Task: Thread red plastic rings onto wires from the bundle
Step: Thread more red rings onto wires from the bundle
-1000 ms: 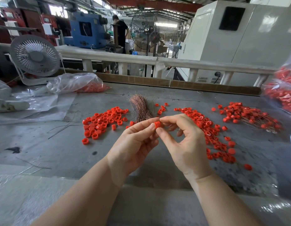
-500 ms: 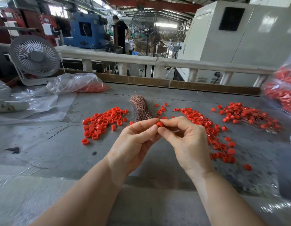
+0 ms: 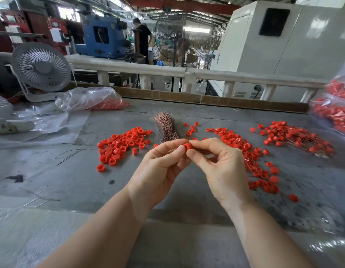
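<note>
My left hand (image 3: 158,171) and right hand (image 3: 220,167) meet fingertip to fingertip above the grey table (image 3: 75,182), both pinching one red ring (image 3: 187,146) between thumbs and forefingers; other fingers curled. Cannot tell whether a wire runs through the ring. Just beyond the ring lies the copper wire bundle (image 3: 167,128), flat on the table, far end fanned. Left of the bundle, a loose pile of rings (image 3: 121,144). Right of the bundle, a strip of rings (image 3: 245,151) mixed with thin wires, trailing back past my right hand; farther right, another heap with wires (image 3: 291,138). Beyond the bundle to the left, a clear bag of rings (image 3: 90,99), then a white fan (image 3: 41,68).
</note>
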A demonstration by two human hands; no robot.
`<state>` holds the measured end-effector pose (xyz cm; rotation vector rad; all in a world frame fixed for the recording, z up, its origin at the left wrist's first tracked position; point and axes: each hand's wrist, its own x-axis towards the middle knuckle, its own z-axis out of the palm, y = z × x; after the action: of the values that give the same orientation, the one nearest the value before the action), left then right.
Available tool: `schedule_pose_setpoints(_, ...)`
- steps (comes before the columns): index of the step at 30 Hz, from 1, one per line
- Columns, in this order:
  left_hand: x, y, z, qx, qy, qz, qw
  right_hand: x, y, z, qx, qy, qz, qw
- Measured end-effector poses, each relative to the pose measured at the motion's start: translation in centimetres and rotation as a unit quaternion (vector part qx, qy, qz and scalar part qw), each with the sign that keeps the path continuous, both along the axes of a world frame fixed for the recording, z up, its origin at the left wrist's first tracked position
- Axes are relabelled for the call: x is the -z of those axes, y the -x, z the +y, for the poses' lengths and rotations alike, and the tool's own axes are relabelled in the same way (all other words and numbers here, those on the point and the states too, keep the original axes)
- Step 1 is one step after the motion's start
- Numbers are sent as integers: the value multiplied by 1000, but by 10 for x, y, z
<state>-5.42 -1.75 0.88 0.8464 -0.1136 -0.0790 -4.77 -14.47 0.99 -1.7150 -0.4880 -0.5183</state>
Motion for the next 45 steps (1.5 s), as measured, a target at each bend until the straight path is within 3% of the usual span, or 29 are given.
schedule_pose_setpoints(4,2,-3,2,13,16,30,999,1,2,1,13,26,-28,999)
schedule_pose_setpoints(13,6,-4,-1,1,-41,22,999,4,0,-1,63,91,-75,991)
schedule_pose_setpoints(24,6,-5,-4,-16,-33,11,999,1,0,-1,100,46,-38,993)
schedule_pose_setpoints(39,10,-3,-5,-74,-235,-60,967,3,1,-1,96,90,-36,991)
schedule_pose_setpoints(45,11,-3,-5,-78,-233,-54,968,2,2,-1,96,95,-31,990)
